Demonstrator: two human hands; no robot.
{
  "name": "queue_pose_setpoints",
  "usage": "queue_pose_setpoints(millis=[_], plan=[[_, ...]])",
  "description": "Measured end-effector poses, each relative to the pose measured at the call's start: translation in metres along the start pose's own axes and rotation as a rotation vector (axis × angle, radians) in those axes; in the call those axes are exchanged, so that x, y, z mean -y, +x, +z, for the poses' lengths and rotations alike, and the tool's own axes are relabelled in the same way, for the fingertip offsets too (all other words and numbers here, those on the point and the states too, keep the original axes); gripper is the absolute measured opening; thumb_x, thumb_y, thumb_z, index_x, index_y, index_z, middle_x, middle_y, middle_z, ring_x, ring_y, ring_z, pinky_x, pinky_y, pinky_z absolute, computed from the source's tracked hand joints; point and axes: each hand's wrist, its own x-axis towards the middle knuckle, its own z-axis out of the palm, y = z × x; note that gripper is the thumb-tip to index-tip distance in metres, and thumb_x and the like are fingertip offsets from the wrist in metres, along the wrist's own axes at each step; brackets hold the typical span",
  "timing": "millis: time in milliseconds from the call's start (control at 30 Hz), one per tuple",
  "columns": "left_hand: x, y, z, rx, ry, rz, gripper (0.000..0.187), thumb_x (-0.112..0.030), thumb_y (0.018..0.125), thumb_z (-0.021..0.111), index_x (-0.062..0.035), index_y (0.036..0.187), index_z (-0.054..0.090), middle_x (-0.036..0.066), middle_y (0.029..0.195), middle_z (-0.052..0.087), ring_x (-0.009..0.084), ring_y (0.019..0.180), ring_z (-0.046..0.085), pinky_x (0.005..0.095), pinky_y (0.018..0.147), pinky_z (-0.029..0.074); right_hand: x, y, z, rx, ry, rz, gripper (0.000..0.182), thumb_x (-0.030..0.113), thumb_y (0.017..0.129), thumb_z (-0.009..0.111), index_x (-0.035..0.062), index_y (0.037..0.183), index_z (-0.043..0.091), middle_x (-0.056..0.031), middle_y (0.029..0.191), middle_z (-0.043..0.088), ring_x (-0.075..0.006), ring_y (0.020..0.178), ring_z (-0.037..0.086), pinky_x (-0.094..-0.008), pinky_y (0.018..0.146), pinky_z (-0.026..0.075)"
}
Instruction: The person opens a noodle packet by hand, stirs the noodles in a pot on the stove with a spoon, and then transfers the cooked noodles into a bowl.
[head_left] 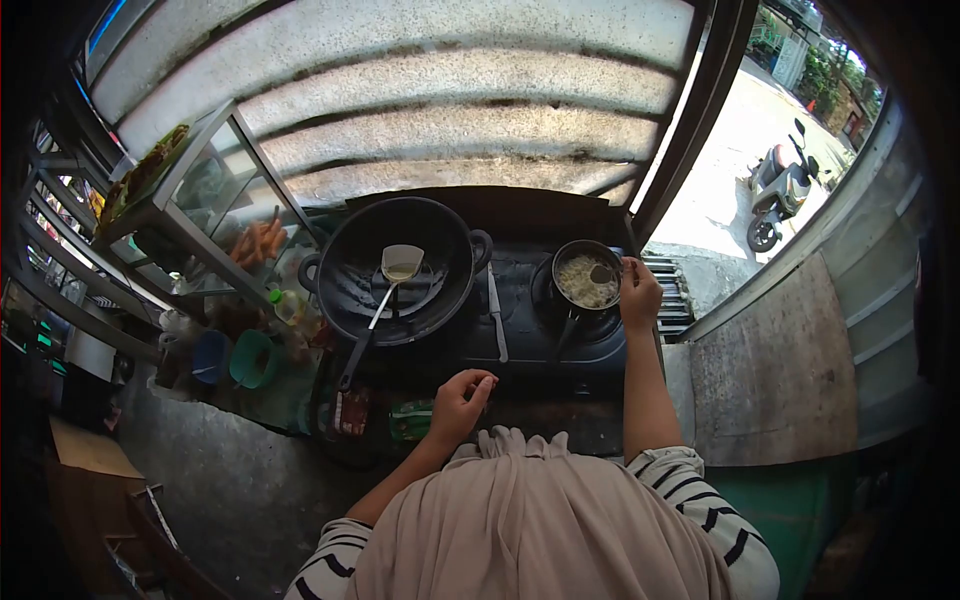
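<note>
Noodles in bubbling liquid (580, 280) fill a small dark saucepan (567, 318) on the right burner of the black stove (530, 345). At the pan's right rim, my right hand (640, 294) is closed on a spoon (601, 273), whose dark bowl dips among the noodles. My left hand (462, 405) is curled in front of the stove, with nothing visible in its fingers. A large black wok (345, 255) sits on the left burner, and a ladle (402, 264) rests inside it. Between wok and saucepan lies a knife (496, 315) with a pale handle.
A glass display case (235, 180) stands at the left, holding orange food. Below it are a green container (254, 358), a blue container (211, 356) and a bottle (285, 303). Corrugated sheeting (460, 100) rises behind the stove. A scooter (784, 190) stands outside, right.
</note>
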Motion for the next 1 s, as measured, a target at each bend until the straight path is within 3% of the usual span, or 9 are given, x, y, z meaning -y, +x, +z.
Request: queue_pose_setpoints(millis=[267, 367, 400, 467, 633, 800, 867, 933, 1000], plan=[[0.001, -0.005, 0.002, 0.058, -0.029, -0.06, 0.02, -0.017, 0.088, 0.054, -0.0001, 0.09, 0.064, 0.004, 0.08, 0.064, 0.0074, 0.068, 0.054, 0.0218, 0.062, 0.043, -0.038, 0.003, 0.004, 0.024, -0.115, -0.131, 0.023, 0.023, 0.088, 0.048, 0.0065, 0.09, 0.064, -0.0138, 0.073, 0.065, -0.0284, 0.063, 0.063, -0.0371, 0.057, 0.048], [0.006, -0.005, 0.0, 0.026, -0.049, -0.041, 0.021, -0.018, 0.088, 0.054, -0.0002, 0.09, 0.064, 0.004, 0.08, 0.064, 0.0076, 0.069, 0.055, 0.0218, 0.062, 0.043, -0.058, -0.005, 0.011, 0.246, 0.225, 0.26, 0.024, 0.02, 0.089, 0.042, 0.0035, 0.092, 0.06, -0.0112, 0.07, 0.065, -0.0168, 0.047, 0.06, -0.0298, 0.048, 0.047], [0.011, -0.007, -0.001, 0.017, -0.063, -0.071, 0.021, -0.019, 0.088, 0.054, -0.0002, 0.09, 0.064, 0.004, 0.081, 0.064, 0.0077, 0.07, 0.056, 0.0219, 0.063, 0.043, -0.068, -0.007, 0.015, 0.246, 0.224, 0.26, 0.024, 0.02, 0.089, 0.042, 0.0035, 0.092, 0.06, -0.0112, 0.07, 0.065, -0.0168, 0.047, 0.06, -0.0298, 0.048, 0.047], [0.022, -0.008, -0.004, 0.003, -0.077, -0.098, 0.021, -0.019, 0.088, 0.054, -0.0002, 0.09, 0.064, 0.004, 0.081, 0.064, 0.0079, 0.071, 0.056, 0.022, 0.063, 0.044, -0.091, -0.008, 0.026, 0.148, 0.6, 0.597, 0.025, 0.021, 0.091, 0.04, 0.0025, 0.094, 0.057, -0.0095, 0.07, 0.062, -0.0144, 0.042, 0.054, -0.0253, 0.042, 0.043], [0.067, -0.013, -0.021, -0.114, 0.063, -0.158, 0.02, -0.021, 0.086, 0.056, -0.0023, 0.091, 0.064, 0.007, 0.081, 0.064, 0.0108, 0.073, 0.058, 0.024, 0.066, 0.045, -0.077, -0.022, 0.013, 0.023, 0.727, 0.739, 0.025, 0.022, 0.092, 0.039, 0.0034, 0.096, 0.055, -0.0065, 0.067, 0.058, -0.0109, 0.04, 0.049, -0.0207, 0.035, 0.033], [0.145, -0.042, -0.054, -0.103, 0.403, -0.233, 0.02, -0.024, 0.081, 0.06, -0.0084, 0.093, 0.064, 0.011, 0.088, 0.063, 0.0266, 0.083, 0.06, 0.0355, 0.074, 0.046, -0.081, -0.028, 0.007, -0.016, 0.744, 0.645, 0.027, 0.024, 0.094, 0.041, 0.0031, 0.099, 0.058, -0.006, 0.068, 0.058, -0.0111, 0.04, 0.05, -0.0212, 0.038, 0.036], [0.155, -0.054, -0.06, -0.072, 0.474, -0.222, 0.022, -0.025, 0.079, 0.061, -0.0096, 0.095, 0.063, 0.012, 0.096, 0.061, 0.0305, 0.091, 0.058, 0.0389, 0.078, 0.046, -0.065, -0.032, 0.002, -0.056, 0.468, 0.278, 0.027, 0.023, 0.095, 0.042, 0.0041, 0.099, 0.061, -0.0065, 0.07, 0.058, -0.0114, 0.044, 0.052, -0.0225, 0.043, 0.041], [0.151, -0.061, -0.06, -0.158, 0.77, -0.336, 0.03, -0.025, 0.077, 0.061, -0.0111, 0.104, 0.059, 0.013, 0.116, 0.052, 0.0324, 0.104, 0.052, 0.0424, 0.084, 0.044, -0.056, -0.037, -0.002, -0.02, 0.322, 0.207, 0.025, 0.02, 0.094, 0.043, 0.0046, 0.098, 0.062, -0.0066, 0.071, 0.06, -0.0119, 0.05, 0.056, -0.0245, 0.047, 0.044], [0.153, -0.061, -0.06, -0.146, 0.802, -0.335, 0.035, -0.027, 0.077, 0.062, -0.0122, 0.108, 0.057, 0.013, 0.122, 0.047, 0.0338, 0.107, 0.05, 0.0434, 0.086, 0.043, -0.061, -0.04, 0.002, -0.001, 0.059, -0.081, 0.024, 0.02, 0.094, 0.044, 0.0043, 0.097, 0.062, -0.0063, 0.071, 0.061, -0.0119, 0.054, 0.06, -0.0257, 0.048, 0.044]])
